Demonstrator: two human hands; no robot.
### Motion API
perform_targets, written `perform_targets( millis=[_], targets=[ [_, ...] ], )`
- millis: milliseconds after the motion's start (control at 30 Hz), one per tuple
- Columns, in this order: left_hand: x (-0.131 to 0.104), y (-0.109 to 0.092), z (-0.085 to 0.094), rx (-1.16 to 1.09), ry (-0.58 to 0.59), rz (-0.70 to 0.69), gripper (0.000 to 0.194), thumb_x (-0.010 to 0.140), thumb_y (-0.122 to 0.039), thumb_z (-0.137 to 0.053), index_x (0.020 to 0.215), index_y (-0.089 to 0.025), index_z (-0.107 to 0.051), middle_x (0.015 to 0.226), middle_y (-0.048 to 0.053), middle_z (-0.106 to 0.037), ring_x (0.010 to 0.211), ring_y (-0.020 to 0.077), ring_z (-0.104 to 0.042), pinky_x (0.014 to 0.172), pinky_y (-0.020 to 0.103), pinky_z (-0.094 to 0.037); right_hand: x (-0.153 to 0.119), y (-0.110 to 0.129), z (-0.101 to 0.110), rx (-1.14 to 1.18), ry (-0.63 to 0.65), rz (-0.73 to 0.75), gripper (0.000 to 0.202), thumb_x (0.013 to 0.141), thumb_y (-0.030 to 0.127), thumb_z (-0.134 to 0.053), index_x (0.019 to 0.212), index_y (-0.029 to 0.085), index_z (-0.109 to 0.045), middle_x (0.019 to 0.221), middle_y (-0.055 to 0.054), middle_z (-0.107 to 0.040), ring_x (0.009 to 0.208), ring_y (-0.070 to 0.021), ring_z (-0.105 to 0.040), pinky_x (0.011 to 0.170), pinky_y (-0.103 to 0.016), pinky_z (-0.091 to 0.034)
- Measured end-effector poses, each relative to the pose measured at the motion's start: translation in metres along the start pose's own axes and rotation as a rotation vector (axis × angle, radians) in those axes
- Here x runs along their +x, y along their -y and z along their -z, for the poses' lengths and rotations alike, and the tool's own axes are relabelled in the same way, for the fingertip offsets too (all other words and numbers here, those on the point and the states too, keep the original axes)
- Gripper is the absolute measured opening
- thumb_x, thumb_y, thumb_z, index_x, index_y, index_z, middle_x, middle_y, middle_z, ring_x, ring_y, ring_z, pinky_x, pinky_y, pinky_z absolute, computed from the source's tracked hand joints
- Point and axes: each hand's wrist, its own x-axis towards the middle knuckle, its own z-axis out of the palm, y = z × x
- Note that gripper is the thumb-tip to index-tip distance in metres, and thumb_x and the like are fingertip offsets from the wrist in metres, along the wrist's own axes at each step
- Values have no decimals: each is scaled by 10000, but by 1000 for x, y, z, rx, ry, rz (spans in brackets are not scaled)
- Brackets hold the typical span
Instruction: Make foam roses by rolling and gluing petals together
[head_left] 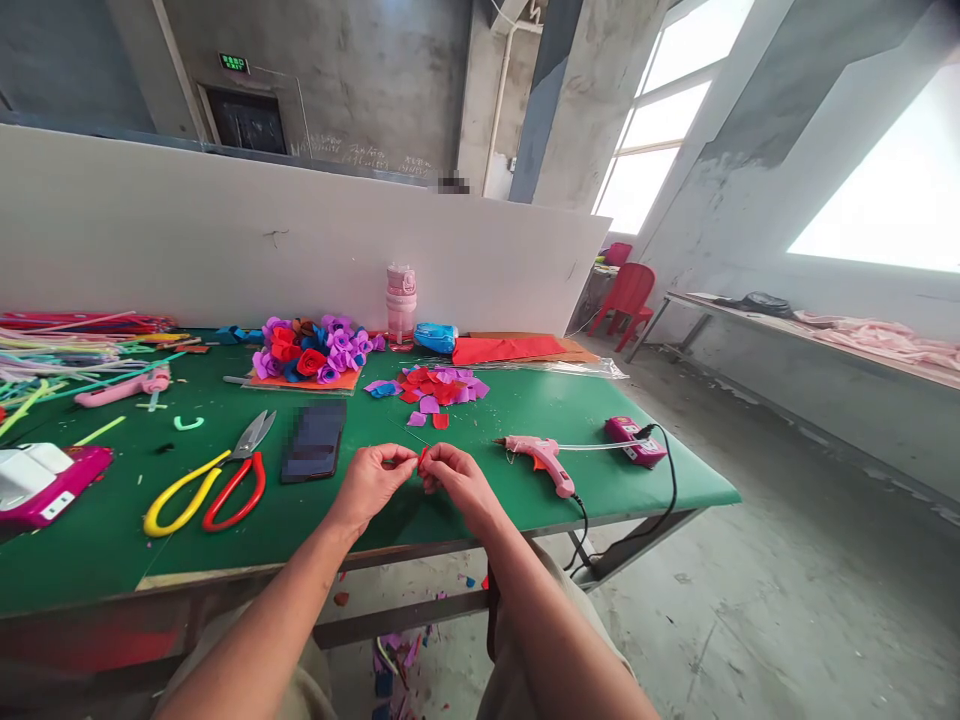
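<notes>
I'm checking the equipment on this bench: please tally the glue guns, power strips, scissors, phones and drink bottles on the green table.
Glue guns: 2
Power strips: 2
Scissors: 1
Phone: 1
Drink bottle: 1
Total: 7

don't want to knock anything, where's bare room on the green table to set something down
A wide bare patch of the table lies behind the glue gun, bordered by the petals and right power strip. A smaller one sits before the phone, between scissors and left hand. Crowded: the left end with colored sticks, and the back edge with flowers and bottle.
</notes>
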Motion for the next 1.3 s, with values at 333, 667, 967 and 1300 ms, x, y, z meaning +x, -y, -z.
perform_targets(
  millis=[333, 667, 967, 1300],
  targets=[
    [-1, -3, -2, -89, 28, 12, 263, 665, -407, -683, 725, -157, -735, 694, 41, -721, 655, 176, -614, 664, 270, -481, 1, -2, 3, -2, -15, 8, 87, 668, 253, -573, 637, 179, -540, 623, 18, -557, 547, -95, -483, 573, -238, -398],
    [-5, -9, -1, -138, 33, 100, 248, 672, -398, -655, 686, -155, -700, 510, -24, -588, 453, 93, -451, 437, 212, -315, -1, 0, 3, 2, -4, 17, 70, 674, 227, -568, 638, 171, -548, 661, 3, -575, 550, -97, -493, 574, -242, -405],
    [-4, -7, 0, -344, 101, 274, 302, 608, -416, -706, 696, -130, -668, 459, -75, -387, 368, 20, -219, 371, 189, -108, -3, 5, 2, 56, 19, -21, 67, 662, 227, -581, 631, 171, -561, 649, 5, -585, 549, -91, -499, 571, -231, -412],
    [-4, -3, -1, -285, 116, 235, 355, 619, -449, -714, 754, -121, -693, 539, -29, -534, 385, 19, -229, 363, 186, -124, -5, 8, 1, 58, 14, -14, 90, 663, 248, -586, 627, 174, -551, 641, 7, -584, 539, -89, -497, 571, -234, -411]
  ],
)
